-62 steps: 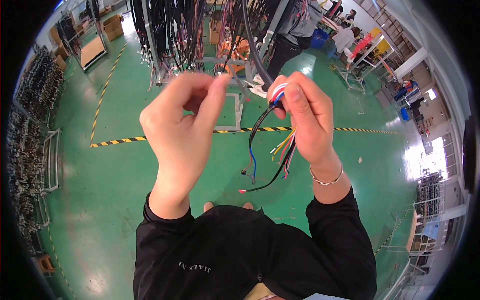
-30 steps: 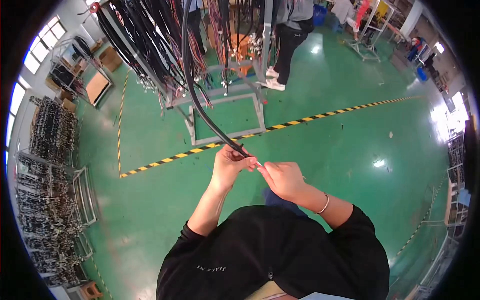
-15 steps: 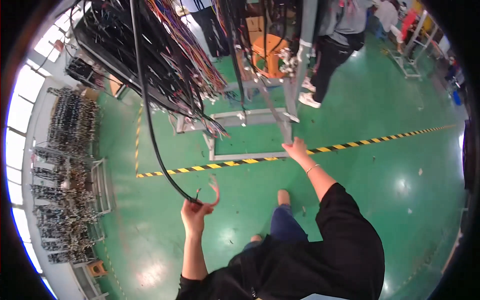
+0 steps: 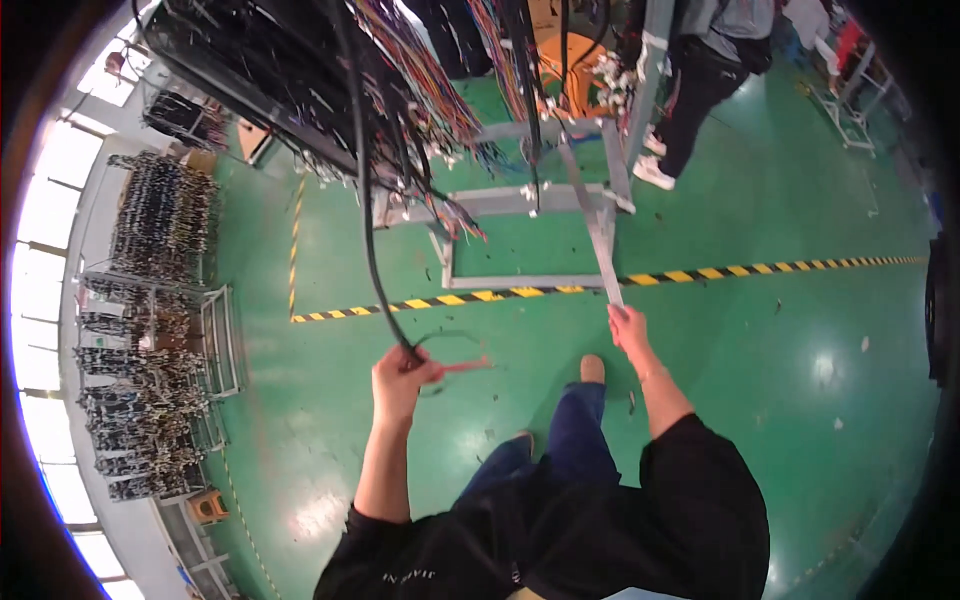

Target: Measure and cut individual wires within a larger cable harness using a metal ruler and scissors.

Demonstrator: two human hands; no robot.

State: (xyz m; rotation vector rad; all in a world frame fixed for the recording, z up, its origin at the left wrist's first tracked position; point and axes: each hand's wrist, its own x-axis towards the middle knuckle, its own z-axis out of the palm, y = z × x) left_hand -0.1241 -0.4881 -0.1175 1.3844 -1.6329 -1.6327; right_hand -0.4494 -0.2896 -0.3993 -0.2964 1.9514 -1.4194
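Note:
My left hand (image 4: 398, 388) is closed around the lower end of a thick black cable (image 4: 368, 235) that hangs down from above. Red and thin dark wires (image 4: 462, 366) fan out from that end, to the right of the fist. My right hand (image 4: 628, 328) is closed on the near end of a long, flat grey strip (image 4: 602, 255). The strip slants up and away to the lower part of a grey metal rack (image 4: 480, 205). Whether it is fixed there I cannot tell.
Bundles of black cables (image 4: 270, 90) and coloured wires (image 4: 425, 85) hang over the rack. An orange stool (image 4: 575, 65) stands behind it, and a person in dark trousers (image 4: 700, 110) at its right. Yellow-black floor tape (image 4: 740, 271) crosses ahead. Racks of hanging parts (image 4: 165, 240) line the left wall.
The view has shifted. My left hand has risen with the cable, and its loose wires have swung right. My right hand has drawn nearer to me with the strip's end.

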